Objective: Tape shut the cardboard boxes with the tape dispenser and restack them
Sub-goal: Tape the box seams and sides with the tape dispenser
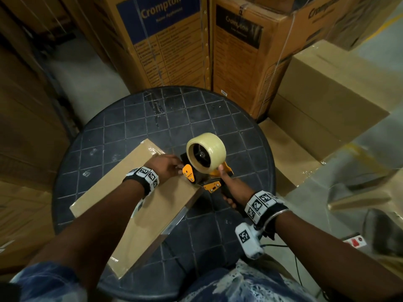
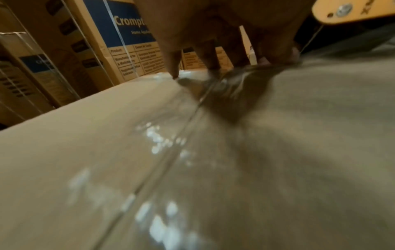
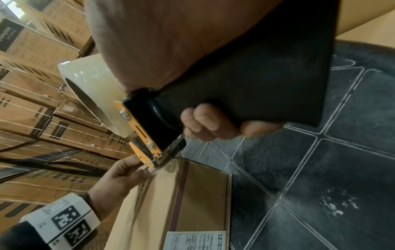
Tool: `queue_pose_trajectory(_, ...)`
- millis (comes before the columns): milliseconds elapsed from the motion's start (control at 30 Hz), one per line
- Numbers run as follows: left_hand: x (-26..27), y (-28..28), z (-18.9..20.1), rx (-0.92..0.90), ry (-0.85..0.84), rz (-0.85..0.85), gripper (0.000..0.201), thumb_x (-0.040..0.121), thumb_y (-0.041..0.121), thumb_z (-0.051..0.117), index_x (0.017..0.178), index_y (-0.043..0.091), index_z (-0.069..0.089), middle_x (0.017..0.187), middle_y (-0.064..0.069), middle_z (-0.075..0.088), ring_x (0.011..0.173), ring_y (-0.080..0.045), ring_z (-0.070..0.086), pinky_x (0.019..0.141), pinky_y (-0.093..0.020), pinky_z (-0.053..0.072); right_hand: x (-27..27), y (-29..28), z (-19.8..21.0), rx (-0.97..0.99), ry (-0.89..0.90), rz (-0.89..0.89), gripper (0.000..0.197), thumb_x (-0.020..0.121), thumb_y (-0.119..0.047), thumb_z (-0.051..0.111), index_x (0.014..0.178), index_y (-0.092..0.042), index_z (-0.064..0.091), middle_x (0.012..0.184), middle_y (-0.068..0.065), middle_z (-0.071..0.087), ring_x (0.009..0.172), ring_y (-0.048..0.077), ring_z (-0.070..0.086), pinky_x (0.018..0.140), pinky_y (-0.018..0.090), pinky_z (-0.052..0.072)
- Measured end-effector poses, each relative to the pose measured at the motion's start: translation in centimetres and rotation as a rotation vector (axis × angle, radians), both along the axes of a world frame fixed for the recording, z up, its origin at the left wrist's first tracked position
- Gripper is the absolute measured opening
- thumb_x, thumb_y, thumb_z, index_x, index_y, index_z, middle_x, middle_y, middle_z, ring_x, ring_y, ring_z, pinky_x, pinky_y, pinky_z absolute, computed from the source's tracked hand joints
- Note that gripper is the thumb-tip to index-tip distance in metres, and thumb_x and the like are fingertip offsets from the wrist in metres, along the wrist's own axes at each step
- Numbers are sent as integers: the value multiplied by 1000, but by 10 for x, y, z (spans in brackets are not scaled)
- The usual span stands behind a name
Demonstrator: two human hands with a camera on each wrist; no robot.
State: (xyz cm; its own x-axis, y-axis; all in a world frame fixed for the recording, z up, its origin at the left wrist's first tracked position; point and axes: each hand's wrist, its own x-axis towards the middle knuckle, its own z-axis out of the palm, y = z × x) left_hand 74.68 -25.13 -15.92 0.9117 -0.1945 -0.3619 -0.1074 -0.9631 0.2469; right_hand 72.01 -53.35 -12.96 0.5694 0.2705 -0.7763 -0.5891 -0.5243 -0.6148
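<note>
A flat cardboard box (image 1: 172, 205) lies slanted on a round black table (image 1: 152, 118). A strip of clear tape (image 2: 171, 152) runs along its top seam, and a white label (image 3: 196, 240) is on its side. An orange and black tape dispenser (image 1: 196, 173) with a clear tape roll (image 1: 206, 152) sits with its front end at the box's far right edge. My right hand (image 1: 233, 188) grips its black handle (image 3: 267, 81). My left hand (image 1: 168, 165) rests on the box top right beside the dispenser's front. Its fingertips (image 2: 174, 74) press down on the tape.
Tall printed Crompton cartons (image 1: 165, 40) stand just behind the table. Plain brown boxes (image 1: 327, 94) are stacked at the right, and more cartons (image 1: 26, 127) line the left. A strip of grey floor (image 1: 87, 79) shows between the left cartons and the table.
</note>
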Motion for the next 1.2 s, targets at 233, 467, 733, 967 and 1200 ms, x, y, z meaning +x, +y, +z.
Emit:
queue_pose_trajectory(233, -4, -4, -1, 151, 46, 35, 35, 97, 54, 45, 130, 45, 55, 143, 19, 44, 139, -13, 36, 112, -64, 9, 0, 0, 0, 0, -16, 4, 95, 53, -108, 27, 62, -17, 52, 52, 0, 45, 43, 14, 38, 49, 26, 32)
queue_pose_trajectory(467, -7, -1, -2, 110, 42, 77, 22, 96, 48, 43, 114, 51, 56, 132, 20, 47, 136, -12, 36, 106, -76, 6, -6, -18, -5, 18, -57, 15, 88, 76, -99, 29, 68, -15, 55, 51, 0, 46, 41, 14, 39, 46, 25, 33)
queue_pose_trajectory(733, -11, -23, 5, 105, 44, 25, 33, 96, 20, 43, 114, 40, 61, 127, 16, 54, 138, -15, 37, 108, -75, 1, -12, -23, -2, 30, -85, 26, 85, 76, -95, 28, 62, -16, 54, 48, 0, 44, 38, 13, 38, 44, 22, 33)
queue_pose_trajectory(967, -18, -26, 3, 111, 144, 37, 47, 89, 64, 52, 133, 48, 53, 157, 17, 28, 151, -11, 7, 106, -75, -3, -14, -22, -4, 28, -84, 13, 84, 78, -95, 25, 66, -16, 54, 48, -1, 44, 38, 12, 38, 44, 21, 33)
queue_pose_trajectory(1200, -11, -12, 8, 223, 79, 112, 30, 95, 48, 48, 123, 45, 57, 153, 15, 34, 148, -14, 17, 102, -82, 4, 7, 10, -15, 44, -128, 49, 108, 59, -109, 30, 94, -14, 65, 53, -1, 46, 43, 13, 42, 45, 24, 34)
